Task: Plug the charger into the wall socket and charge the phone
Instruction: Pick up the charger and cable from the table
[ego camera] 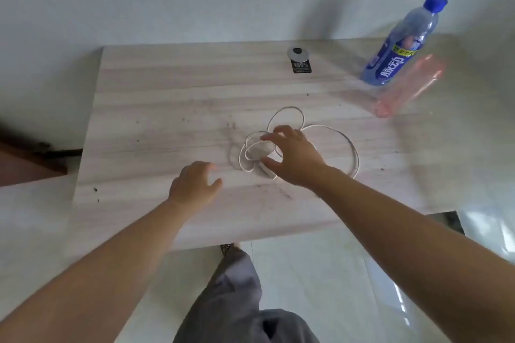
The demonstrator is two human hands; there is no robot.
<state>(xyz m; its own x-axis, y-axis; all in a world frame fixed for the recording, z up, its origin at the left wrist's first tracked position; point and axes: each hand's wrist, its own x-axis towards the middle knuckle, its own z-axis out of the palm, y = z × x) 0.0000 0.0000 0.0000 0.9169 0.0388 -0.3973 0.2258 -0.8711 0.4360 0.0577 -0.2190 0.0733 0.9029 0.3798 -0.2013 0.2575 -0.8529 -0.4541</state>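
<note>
Wood-grain surface | white charger brick mid-table in limp cable loops | right hand fingers spread over it, probably touching | left hand open, empty | light, rigid: pinch brick sides

"脉动" on blue bottle label, seemingly "100%" on black card

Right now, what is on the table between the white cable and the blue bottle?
Nothing. The head view shows only bare wooden table between the coiled white cable and the blue bottle; a pinkish bottle stands just beside that stretch.
</note>
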